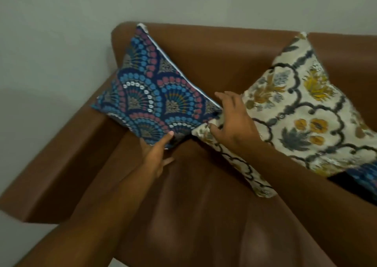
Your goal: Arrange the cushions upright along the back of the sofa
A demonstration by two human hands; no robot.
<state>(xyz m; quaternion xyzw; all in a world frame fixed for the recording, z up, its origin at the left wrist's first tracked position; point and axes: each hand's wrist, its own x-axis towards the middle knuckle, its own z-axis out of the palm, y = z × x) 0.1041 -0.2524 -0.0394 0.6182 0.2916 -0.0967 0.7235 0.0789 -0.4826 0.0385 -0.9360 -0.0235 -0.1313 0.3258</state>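
Observation:
A dark blue cushion (151,95) with fan patterns in blue, pink and white stands tilted in the sofa's left corner, leaning on the armrest and backrest. My left hand (155,156) touches its lower edge from below, thumb on the fabric, fingers spread. A cream cushion (302,111) with yellow and grey flowers leans on the backrest to the right. My right hand (232,122) rests with spread fingers on the cream cushion's left corner, right beside the blue cushion's right corner.
The brown leather sofa (204,195) fills the view, its left armrest (61,164) running toward me. A grey wall stands behind. Part of another blue patterned cushion (363,177) peeks out under the cream one at the right edge.

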